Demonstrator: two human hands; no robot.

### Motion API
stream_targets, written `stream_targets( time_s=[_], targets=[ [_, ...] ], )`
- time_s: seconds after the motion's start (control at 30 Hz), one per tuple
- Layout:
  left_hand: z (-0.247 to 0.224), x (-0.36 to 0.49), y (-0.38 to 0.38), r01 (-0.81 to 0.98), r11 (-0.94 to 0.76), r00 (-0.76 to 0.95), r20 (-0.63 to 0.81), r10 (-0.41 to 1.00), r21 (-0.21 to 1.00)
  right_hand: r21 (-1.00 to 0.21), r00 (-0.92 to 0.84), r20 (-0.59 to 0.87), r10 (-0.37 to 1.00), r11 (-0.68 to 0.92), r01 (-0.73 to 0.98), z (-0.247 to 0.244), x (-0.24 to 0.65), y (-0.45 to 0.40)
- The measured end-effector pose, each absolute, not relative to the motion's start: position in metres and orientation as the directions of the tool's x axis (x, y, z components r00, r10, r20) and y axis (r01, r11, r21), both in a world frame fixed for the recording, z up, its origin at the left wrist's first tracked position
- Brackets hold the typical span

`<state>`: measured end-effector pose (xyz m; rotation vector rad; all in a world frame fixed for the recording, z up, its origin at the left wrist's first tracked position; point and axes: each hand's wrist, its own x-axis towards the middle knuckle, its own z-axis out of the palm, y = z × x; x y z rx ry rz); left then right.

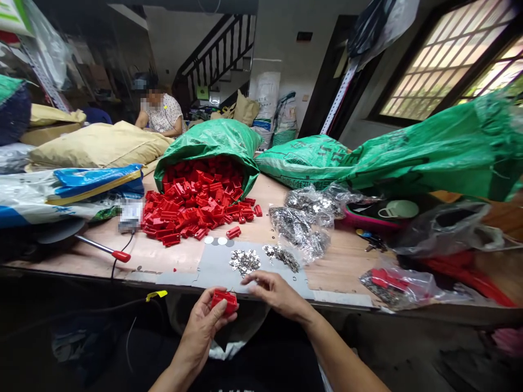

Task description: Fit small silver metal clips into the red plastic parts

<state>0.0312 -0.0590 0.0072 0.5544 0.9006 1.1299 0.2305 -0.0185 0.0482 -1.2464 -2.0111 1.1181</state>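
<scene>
My left hand [208,316] is closed around a small red plastic housing [224,301], held just off the table's front edge. Thumb and fingers grip its sides. To the right, my right hand [275,294] hovers over the edge with fingers loosely bent and apart, and no object shows in it. Beyond it, on a grey mat [214,267], lie a pile of small shiny metal pieces [245,262] and a smaller heap of metal parts [281,256]. Many more red housings [192,207] spill out of a green sack [216,136] behind the mat.
Clear bags of metal parts [300,226] lie right of the mat, near a pink-rimmed container [351,218]. Another bag [396,286] sits at the right edge. A red-tipped lever [120,256] juts in from the left. Behind the sacks, a person [165,114] sits.
</scene>
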Motion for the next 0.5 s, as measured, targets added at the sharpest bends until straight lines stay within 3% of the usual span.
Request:
stream_targets(
  time_s=[0.1, 0.2, 0.5],
  targets=[
    [0.007, 0.034, -0.062, -0.531, 0.36, 0.144, -0.337, 0.93, 0.767, -0.586, -0.141, 0.119, 0.983, 0.184, 0.789, 0.032, 0.259, -0.005],
    [0.006, 0.036, -0.064, -0.53, 0.363, 0.15, -0.337, 0.93, 0.766, -0.386, -0.024, 0.144, 0.989, 0.079, 0.919, 0.02, 0.278, 0.008],
    [0.005, 0.033, -0.061, -0.512, 0.262, 0.14, -0.222, 0.965, 0.818, -0.344, -0.053, 0.16, 0.986, 0.107, 0.933, 0.018, 0.273, 0.026]
  ],
)
